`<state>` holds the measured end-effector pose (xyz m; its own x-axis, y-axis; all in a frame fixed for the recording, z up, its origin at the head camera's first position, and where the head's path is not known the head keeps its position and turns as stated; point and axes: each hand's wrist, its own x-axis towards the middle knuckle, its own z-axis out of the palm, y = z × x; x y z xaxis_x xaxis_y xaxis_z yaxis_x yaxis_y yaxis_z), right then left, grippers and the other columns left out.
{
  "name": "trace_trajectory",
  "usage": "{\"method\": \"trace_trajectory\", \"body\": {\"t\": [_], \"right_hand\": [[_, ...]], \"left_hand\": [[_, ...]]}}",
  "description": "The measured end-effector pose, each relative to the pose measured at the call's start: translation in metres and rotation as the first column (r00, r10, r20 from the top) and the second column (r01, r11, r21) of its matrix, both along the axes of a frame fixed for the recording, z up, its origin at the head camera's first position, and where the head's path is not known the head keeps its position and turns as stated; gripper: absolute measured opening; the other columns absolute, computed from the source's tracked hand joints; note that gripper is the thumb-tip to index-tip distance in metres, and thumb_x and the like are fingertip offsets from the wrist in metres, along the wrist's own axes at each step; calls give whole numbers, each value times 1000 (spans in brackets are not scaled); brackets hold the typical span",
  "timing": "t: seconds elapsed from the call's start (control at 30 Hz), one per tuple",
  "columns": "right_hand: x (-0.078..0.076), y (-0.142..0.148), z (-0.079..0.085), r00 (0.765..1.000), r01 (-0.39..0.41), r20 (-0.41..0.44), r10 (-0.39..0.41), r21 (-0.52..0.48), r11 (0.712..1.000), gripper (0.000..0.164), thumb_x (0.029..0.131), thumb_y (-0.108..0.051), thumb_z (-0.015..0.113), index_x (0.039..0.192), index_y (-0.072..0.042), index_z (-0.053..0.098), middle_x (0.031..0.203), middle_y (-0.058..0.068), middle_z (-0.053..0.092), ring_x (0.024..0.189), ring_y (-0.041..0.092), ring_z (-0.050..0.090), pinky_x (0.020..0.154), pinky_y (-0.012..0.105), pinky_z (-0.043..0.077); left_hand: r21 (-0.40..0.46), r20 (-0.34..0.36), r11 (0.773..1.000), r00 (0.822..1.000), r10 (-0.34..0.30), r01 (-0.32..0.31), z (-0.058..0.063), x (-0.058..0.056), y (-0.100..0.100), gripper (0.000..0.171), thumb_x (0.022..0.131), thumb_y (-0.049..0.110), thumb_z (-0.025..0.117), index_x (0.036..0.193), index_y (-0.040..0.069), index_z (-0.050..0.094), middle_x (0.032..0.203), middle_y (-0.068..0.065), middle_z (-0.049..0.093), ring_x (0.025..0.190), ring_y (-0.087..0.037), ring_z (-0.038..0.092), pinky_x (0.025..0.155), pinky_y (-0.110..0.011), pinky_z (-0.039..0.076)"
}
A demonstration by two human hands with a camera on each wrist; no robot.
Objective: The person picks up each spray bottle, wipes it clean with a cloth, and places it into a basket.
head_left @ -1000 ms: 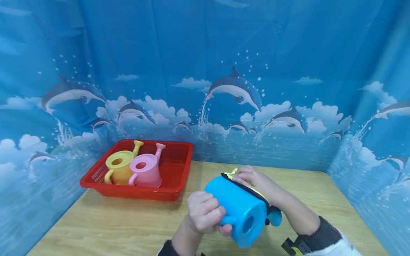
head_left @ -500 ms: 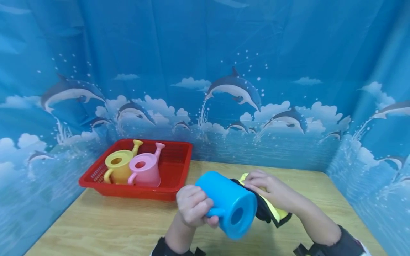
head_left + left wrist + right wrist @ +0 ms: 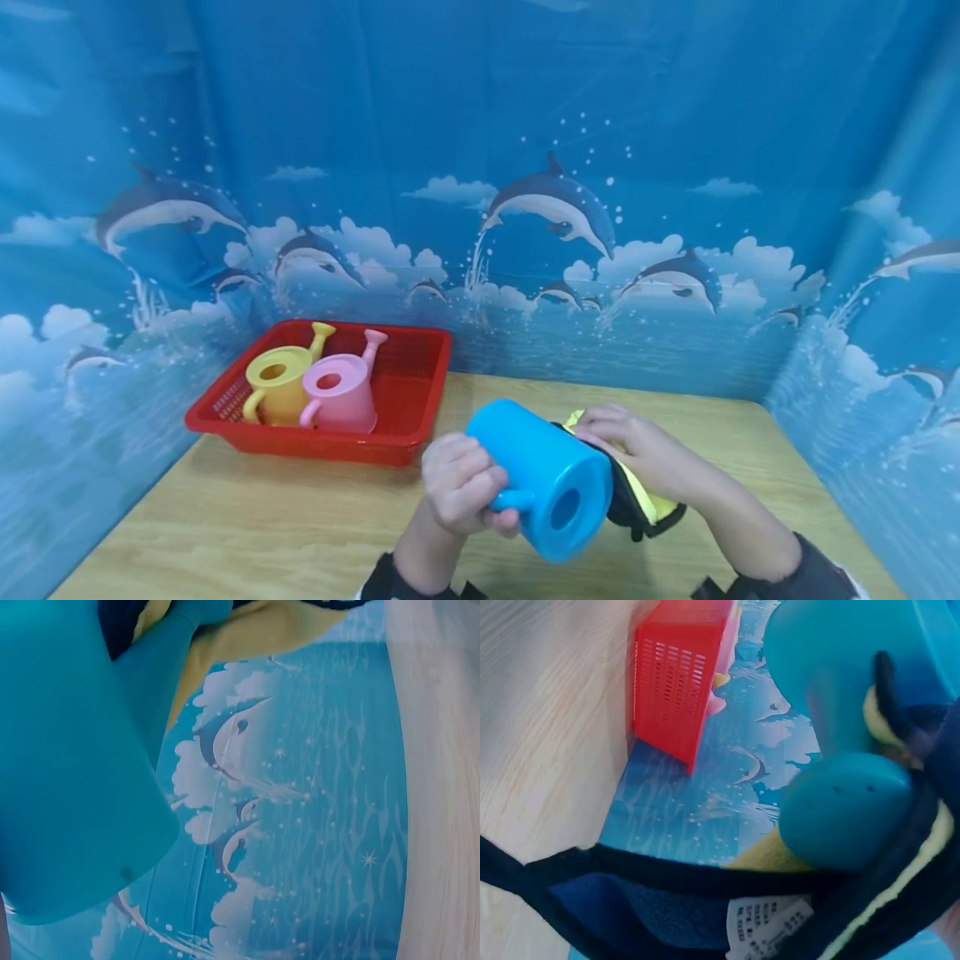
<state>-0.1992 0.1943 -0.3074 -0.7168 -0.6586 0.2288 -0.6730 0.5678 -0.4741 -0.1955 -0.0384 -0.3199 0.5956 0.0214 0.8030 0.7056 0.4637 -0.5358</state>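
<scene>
A blue watering can [image 3: 536, 467] is tilted above the table, its top opening facing down and toward me. My left hand [image 3: 463, 483] grips it by the handle. On the can's right side, my right hand [image 3: 630, 446] holds a yellow cloth with dark edging [image 3: 647, 500], fingers bunched on it. In the right wrist view, the can's rounded sprinkler head [image 3: 847, 810] shows, with the dark side of the cloth [image 3: 922, 870] around it and a white tag [image 3: 765, 922] hanging. The head view hides the spout behind can and cloth.
A red basket [image 3: 330, 446] stands at the back left of the wooden table [image 3: 247, 517]. Inside it are a yellow watering can [image 3: 288, 396] and a pink watering can [image 3: 348, 396]. A blue dolphin-print curtain [image 3: 480, 317] encloses the back and sides.
The can and left hand shifted left, then slightly back right. The cloth, earlier pressed along the can's body, has slid right and now covers the sprinkler head in the head view.
</scene>
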Motion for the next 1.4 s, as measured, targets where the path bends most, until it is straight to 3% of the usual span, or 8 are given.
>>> {"method": "trace_trajectory", "body": {"t": [0.23, 0.43, 0.73, 0.83, 0.9, 1.13, 1.27, 1.4], "right_hand": [[-16, -10, -8, 997, -77, -11, 77, -21, 997, 15, 98, -19, 56, 107, -21, 68, 103, -6, 63, 97, 12, 58, 82, 35, 50], [-20, -19, -9, 998, -28, -48, 31, 61, 998, 23, 98, -17, 55, 119, -13, 65, 105, -1, 63, 99, 20, 59, 82, 39, 50], [-8, -14, -9, 982, 15, -187, 21, 190, 982, 22, 89, -15, 68, 106, -28, 70, 97, -15, 62, 94, 10, 53, 80, 36, 47], [-4, -10, -9, 971, 27, -237, 29, 231, 973, 21, 90, -10, 67, 104, -26, 72, 97, -14, 63, 96, 11, 57, 86, 41, 49], [-2, -8, -7, 955, 33, -294, 49, 269, 962, 17, 89, -10, 67, 100, -22, 72, 97, -12, 63, 95, 12, 60, 90, 46, 49], [9, 5, -5, 878, 37, -467, 104, 283, 958, 8, 85, -23, 72, 92, -20, 74, 89, -13, 62, 83, 8, 52, 78, 34, 48], [14, 10, -2, 882, 32, -461, 104, 278, 960, 13, 85, -25, 73, 96, -20, 75, 91, -13, 64, 85, 8, 57, 88, 44, 50], [13, 10, 0, 905, 0, -410, 113, 265, 964, 12, 85, -23, 72, 96, -20, 75, 91, -11, 65, 86, 7, 63, 94, 59, 46]], "left_hand": [[-107, 33, 994, 999, 31, -27, -4, 8, 4, 50, 103, 34, 38, 56, 14, 43, 48, 10, 37, 41, 0, 29, 48, -9, 20], [-183, 26, 982, 998, 56, -51, -3, 10, 4, 50, 103, 35, 36, 57, 16, 43, 49, 12, 35, 42, 2, 26, 47, -9, 18], [-93, 11, 994, 998, 65, -63, 2, 1, -4, 51, 102, 35, 40, 56, 14, 41, 48, 8, 38, 40, -1, 30, 47, -9, 20], [-68, 29, 996, 998, 55, -53, 0, -2, -7, 51, 102, 35, 42, 56, 12, 42, 47, 7, 38, 39, -2, 30, 46, -9, 19], [-47, 49, 998, 998, 43, -41, -3, -4, -9, 51, 101, 35, 43, 56, 11, 43, 46, 6, 39, 39, -3, 30, 45, -10, 20], [44, 74, 999, 997, -30, 27, -7, -9, -13, 50, 100, 34, 46, 58, 7, 43, 46, 2, 38, 38, -5, 29, 43, -12, 21], [41, 75, 999, 996, -38, 35, -5, -7, -13, 50, 101, 34, 45, 58, 7, 43, 46, 3, 38, 39, -5, 30, 44, -11, 22], [24, 61, 999, 998, -28, 27, -2, -3, -8, 50, 101, 33, 43, 57, 8, 42, 46, 4, 37, 39, -4, 29, 44, -11, 20]]}}
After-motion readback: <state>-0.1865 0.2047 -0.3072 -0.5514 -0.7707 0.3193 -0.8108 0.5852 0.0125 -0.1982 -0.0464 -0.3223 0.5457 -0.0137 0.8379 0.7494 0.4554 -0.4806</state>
